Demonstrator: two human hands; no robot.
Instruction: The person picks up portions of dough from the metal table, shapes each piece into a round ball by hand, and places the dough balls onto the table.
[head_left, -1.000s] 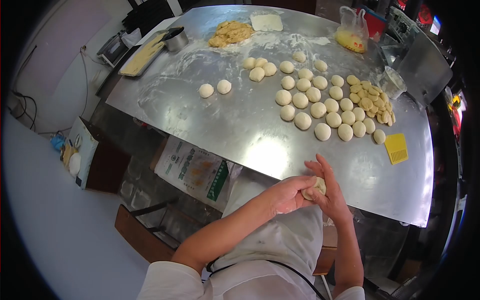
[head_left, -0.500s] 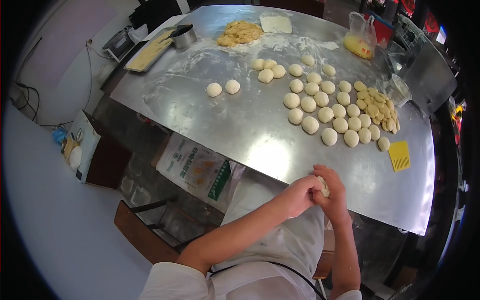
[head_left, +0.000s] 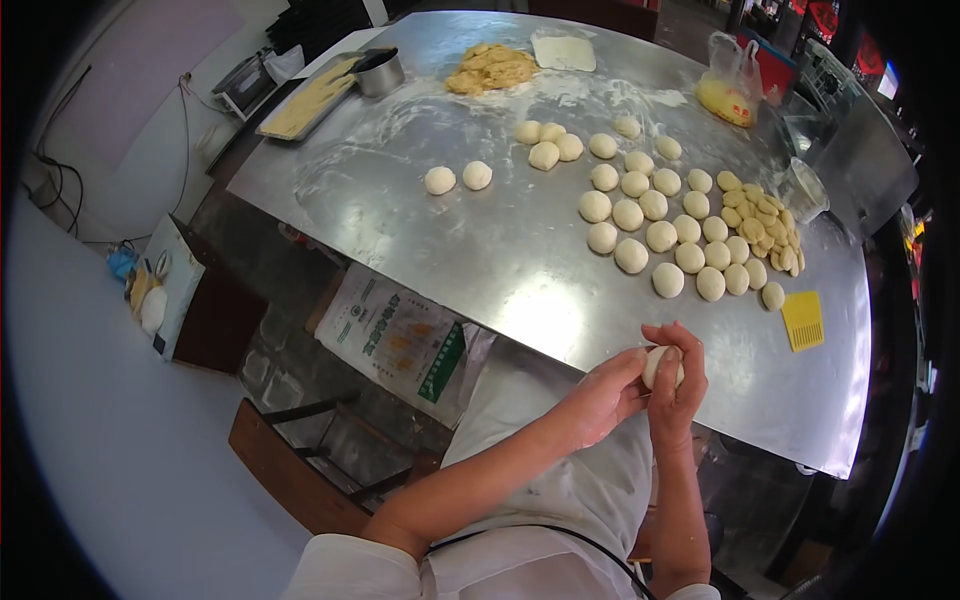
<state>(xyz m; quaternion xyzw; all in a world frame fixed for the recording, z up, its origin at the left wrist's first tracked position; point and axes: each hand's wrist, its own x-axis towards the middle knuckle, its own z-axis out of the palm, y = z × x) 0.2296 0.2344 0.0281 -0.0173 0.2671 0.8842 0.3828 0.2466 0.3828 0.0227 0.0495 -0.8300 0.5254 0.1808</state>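
Observation:
Close to the table's near edge, my left hand [head_left: 604,398] and my right hand [head_left: 681,385] are both closed around one pale dough ball [head_left: 662,368]. Its top shows between the fingers; the underside is hidden. Beyond my hands, several round dough balls [head_left: 661,236] lie in loose rows on the metal table [head_left: 430,255]. To their right is a heap of flattened yellowish dough pieces [head_left: 762,225]. A yellow scraper [head_left: 803,321] with a toothed edge lies right of my hands. Two more dough balls [head_left: 440,181] sit apart on the left.
At the far side are a lump of yellow-brown dough [head_left: 492,69], a pale square slab [head_left: 564,52], a metal pot [head_left: 379,73], a tray [head_left: 308,106] and a plastic bag [head_left: 727,95]. A clear tub [head_left: 803,188] stands at right. A wooden chair [head_left: 290,475] is at lower left.
My fingers have loosened a little around the dough ball, so more of it shows. My hands have moved slightly to the right, and the view has shifted a little.

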